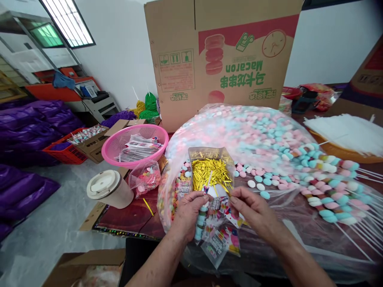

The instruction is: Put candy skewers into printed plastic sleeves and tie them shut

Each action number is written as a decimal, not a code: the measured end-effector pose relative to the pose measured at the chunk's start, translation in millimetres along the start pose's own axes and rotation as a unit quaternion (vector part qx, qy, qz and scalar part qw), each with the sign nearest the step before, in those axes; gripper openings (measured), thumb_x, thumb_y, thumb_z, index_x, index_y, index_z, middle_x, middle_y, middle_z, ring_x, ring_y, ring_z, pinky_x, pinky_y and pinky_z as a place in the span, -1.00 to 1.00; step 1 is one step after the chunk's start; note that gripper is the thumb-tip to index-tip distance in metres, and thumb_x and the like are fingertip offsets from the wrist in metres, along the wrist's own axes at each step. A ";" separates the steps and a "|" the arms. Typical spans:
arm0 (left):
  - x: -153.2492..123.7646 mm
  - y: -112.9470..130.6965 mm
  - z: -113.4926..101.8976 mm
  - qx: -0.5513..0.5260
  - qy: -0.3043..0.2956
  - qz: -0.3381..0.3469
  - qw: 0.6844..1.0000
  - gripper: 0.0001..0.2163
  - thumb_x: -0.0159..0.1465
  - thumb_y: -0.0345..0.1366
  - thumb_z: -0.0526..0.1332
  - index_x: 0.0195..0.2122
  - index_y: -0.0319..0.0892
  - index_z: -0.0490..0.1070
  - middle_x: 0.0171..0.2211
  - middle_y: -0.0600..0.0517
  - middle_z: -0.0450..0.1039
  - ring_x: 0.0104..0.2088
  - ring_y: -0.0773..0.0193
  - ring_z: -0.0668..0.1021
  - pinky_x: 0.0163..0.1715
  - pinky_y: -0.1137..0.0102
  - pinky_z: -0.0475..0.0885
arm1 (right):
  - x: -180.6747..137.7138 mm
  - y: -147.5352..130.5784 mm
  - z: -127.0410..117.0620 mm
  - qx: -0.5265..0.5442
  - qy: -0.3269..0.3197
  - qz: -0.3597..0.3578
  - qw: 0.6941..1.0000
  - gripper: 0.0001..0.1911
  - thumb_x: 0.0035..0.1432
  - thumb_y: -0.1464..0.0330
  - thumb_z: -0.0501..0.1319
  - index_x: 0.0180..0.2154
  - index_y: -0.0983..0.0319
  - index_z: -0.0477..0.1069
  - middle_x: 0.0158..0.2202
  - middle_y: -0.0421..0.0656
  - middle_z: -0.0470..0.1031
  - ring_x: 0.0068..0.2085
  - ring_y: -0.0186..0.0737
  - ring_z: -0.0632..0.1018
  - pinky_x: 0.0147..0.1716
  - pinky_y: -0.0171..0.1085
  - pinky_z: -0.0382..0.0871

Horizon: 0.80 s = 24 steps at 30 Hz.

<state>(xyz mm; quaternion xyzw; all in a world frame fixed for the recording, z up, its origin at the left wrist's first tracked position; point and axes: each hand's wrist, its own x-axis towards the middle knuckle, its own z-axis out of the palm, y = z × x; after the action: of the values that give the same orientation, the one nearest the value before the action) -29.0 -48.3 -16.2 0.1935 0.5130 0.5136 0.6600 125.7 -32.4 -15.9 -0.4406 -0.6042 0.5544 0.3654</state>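
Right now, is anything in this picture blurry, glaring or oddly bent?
All in the head view: the barred window is glaringly bright; the purple bags carry shiny highlights; the heaped pink-and-blue candies look smeared, whether from blur or plastic I can't tell; the printed carton at the right edge leans and stretches; the left hand and right hand look fairly sharp.

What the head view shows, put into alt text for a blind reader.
The bare left hand holds plastic-wrapped blue sweets; the bare right hand seems to pinch a thin gold strip by an open brown box of others. Behind lies a clear plastic bag of pink, blue, white sweets.
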 end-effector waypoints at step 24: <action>21.4 15.6 -5.9 -0.108 0.014 -0.002 0.994 -0.81 -0.10 -0.42 0.32 -0.41 -0.30 0.47 -0.56 0.07 0.47 -0.69 0.41 0.43 -0.70 0.52 0.28 | 35.3 26.2 2.8 -0.100 -0.016 -0.017 0.995 -0.87 0.07 0.30 0.06 -0.47 0.21 0.24 -0.63 -0.30 0.30 -0.60 -0.41 0.27 -0.61 -0.41 0.11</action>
<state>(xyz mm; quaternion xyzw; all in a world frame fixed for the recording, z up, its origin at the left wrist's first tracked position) -42.8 -25.0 -16.6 0.1128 0.4645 0.5671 0.6707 114.3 -0.4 -43.9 -0.4556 -0.6694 0.4924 0.3190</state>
